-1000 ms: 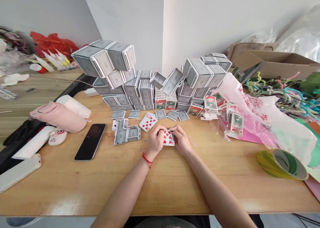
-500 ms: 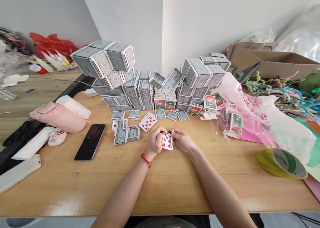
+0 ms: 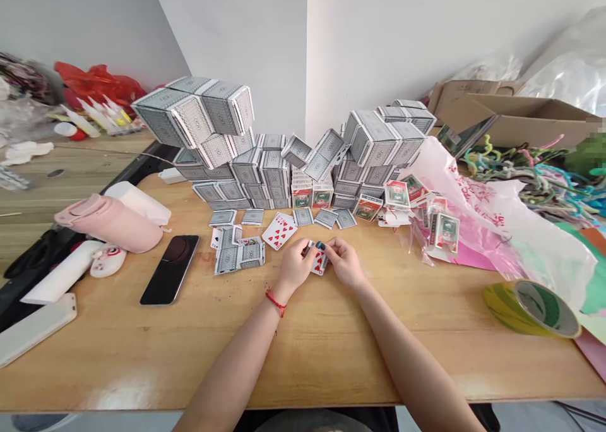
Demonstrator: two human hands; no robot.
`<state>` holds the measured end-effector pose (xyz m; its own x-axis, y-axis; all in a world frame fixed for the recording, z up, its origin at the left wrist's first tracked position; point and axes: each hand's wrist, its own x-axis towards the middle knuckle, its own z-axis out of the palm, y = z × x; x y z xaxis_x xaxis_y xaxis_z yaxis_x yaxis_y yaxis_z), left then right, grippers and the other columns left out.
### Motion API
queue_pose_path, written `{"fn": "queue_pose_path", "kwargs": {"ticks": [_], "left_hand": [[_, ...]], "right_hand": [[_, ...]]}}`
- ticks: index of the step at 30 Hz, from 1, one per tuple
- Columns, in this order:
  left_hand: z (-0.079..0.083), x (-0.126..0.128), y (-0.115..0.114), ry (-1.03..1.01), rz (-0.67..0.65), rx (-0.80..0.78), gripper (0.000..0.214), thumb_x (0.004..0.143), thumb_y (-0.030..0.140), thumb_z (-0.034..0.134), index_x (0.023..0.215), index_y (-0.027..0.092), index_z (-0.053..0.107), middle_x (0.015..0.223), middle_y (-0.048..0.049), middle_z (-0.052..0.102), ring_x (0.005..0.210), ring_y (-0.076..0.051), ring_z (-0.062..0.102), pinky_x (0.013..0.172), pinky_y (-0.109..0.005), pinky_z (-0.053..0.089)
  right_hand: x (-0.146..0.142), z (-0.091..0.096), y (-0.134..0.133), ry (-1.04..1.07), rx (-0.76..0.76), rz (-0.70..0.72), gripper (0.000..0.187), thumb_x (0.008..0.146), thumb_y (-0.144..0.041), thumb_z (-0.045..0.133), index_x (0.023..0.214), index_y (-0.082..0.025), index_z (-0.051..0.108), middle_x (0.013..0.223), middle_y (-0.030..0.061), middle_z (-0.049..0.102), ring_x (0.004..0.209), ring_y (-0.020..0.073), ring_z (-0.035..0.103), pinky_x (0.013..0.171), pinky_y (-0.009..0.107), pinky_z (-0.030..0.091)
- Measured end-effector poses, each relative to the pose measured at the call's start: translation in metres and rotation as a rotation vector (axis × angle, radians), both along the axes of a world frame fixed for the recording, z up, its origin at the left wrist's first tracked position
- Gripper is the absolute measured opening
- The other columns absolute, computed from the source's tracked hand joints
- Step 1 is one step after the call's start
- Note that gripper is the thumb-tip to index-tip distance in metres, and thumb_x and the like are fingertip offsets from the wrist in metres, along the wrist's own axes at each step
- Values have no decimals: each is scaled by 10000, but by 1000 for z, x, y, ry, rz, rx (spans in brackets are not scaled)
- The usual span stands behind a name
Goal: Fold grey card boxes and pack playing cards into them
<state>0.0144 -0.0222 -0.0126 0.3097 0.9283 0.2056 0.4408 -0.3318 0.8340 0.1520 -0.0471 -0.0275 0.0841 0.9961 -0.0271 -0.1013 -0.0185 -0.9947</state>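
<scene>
A playing card with red hearts is pinched between my two hands, just above the wooden table. My left hand grips its left side, thumb and fingers closed at the top edge. My right hand holds the right side the same way. The fingers cover much of the card. Just beyond my left hand lies a flat heart card, face up. Left of that is a pile of folded cards. Several folded cards lie in a row farther back.
Blocks built from folded cards rise at the back, with card boxes among and beside them. To the left are a phone and a pink bottle. On the right, yellow tape stands near a plastic bag and a cardboard box.
My fingertips have come closer together over the card's top, and less of its face shows. My right hand has turned slightly inward. The surrounding things stay put.
</scene>
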Motion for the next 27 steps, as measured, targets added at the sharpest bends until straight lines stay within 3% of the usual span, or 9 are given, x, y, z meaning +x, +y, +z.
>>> {"fn": "queue_pose_path", "kwargs": {"ticks": [6, 18, 27], "left_hand": [[-2, 2, 1, -4, 50, 36, 150, 780, 230, 432, 643, 173, 458, 651, -5, 516, 623, -117, 454, 580, -224, 332], [-7, 6, -1, 53, 165, 65, 222, 784, 231, 414, 570, 178, 386, 571, 9, 460, 560, -114, 409, 531, -235, 274], [-3, 6, -6, 105, 110, 138, 277, 834, 249, 378, 564, 185, 379, 544, 4, 434, 533, -122, 397, 520, -248, 245]], "right_hand": [[-2, 0, 1, -78, 46, 18, 207, 757, -393, 546, 766, -188, 521, 685, 20, 597, 610, 142, 555, 551, 258, 445], [-4, 0, 1, -70, 13, 27, 187, 724, -370, 560, 757, -186, 553, 701, 33, 616, 618, 155, 573, 573, 277, 458], [-5, 3, 0, -57, -61, 18, 245, 687, -423, 598, 707, -188, 534, 594, 12, 582, 535, 144, 526, 522, 261, 425]]}}
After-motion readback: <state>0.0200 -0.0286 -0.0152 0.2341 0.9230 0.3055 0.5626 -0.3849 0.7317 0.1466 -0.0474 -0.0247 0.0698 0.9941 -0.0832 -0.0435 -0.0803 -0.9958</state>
